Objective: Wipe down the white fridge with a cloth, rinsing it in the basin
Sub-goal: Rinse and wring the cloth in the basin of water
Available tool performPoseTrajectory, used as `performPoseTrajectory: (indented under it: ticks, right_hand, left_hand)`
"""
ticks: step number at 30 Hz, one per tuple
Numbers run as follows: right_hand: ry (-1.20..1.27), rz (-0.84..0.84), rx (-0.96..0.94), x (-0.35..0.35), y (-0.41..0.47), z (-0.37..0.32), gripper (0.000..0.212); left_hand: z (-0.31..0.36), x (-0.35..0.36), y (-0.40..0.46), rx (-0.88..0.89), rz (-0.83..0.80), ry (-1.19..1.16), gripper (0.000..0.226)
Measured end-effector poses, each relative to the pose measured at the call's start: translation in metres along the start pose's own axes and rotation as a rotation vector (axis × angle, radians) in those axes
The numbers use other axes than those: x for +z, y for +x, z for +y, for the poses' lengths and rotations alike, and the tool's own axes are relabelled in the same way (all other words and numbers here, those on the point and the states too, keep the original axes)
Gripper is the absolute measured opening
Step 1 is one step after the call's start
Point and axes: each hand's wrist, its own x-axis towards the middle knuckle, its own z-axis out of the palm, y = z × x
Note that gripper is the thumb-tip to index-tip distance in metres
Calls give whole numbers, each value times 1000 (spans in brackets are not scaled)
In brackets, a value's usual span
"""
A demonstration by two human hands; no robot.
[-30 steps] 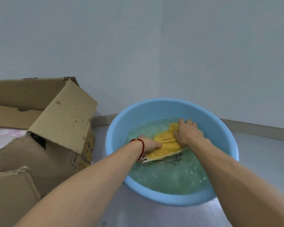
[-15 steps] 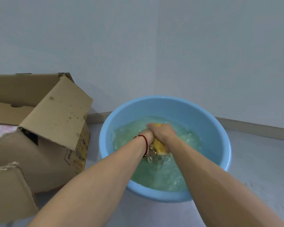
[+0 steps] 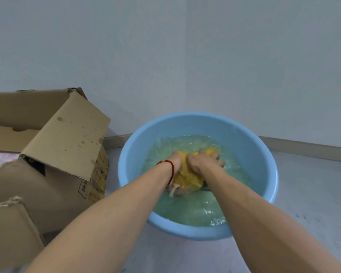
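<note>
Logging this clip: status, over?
Left hand and right hand both gripping yellow cloth. Cloth in blue basin water. Nothing obstructing.

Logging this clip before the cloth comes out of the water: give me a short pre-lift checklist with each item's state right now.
1. Both hands grip the yellow cloth: ok; left hand and right hand are curled round it.
2. Cloth is over the blue basin, so drips fall inside: ok.
3. Basin holds water for rinsing: ok, it is churning.
4. Cloth rinsed clean: cannot tell.
5. Cardboard box kept dry: not ok, dark spots mark its flap.
6. Fridge within reach: cannot tell, not in view.
</note>
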Motion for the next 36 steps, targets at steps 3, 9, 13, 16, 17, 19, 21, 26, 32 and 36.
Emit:
performPoseTrajectory:
  ticks: [3, 9, 13, 16, 17, 19, 21, 26, 32, 36]
  right_hand:
    - [547, -164, -24, -4, -6, -16, 44]
    - [211, 98, -251, -16, -13, -6, 49]
    - [-216, 352, -421, -29, -8, 12, 36]
    - [-261, 391, -292, -25, -1, 20, 38]
    - [-248, 355, -210, -24, -3, 21, 43]
    - [-187, 169, -61, -19, -10, 18, 56]
    - [-71, -30, -39, -17, -18, 8, 59]
    - [483, -116, -134, -10, -23, -19, 36]
    - [97, 151, -299, -18, -20, 0, 35]
    - [-166, 293, -354, -22, -11, 11, 35]
  left_hand:
    - [4, 4, -15, 47, -48, -179, 54]
    - [-5, 10, -23, 106, -76, -30, 37]
    - [-2, 2, -28, 209, -10, 113, 29]
    - [-2, -11, -27, 185, 119, 277, 43]
    - [-4, -12, -19, 180, 198, 360, 58]
    - [-10, -9, -11, 137, 214, 414, 80]
    - [-11, 2, -4, 55, 93, 281, 82]
    - [-7, 24, 20, 131, 8, -129, 42]
    - [-1, 16, -28, 132, -149, -81, 31]
    - [0, 1, -27, 190, 67, 91, 27]
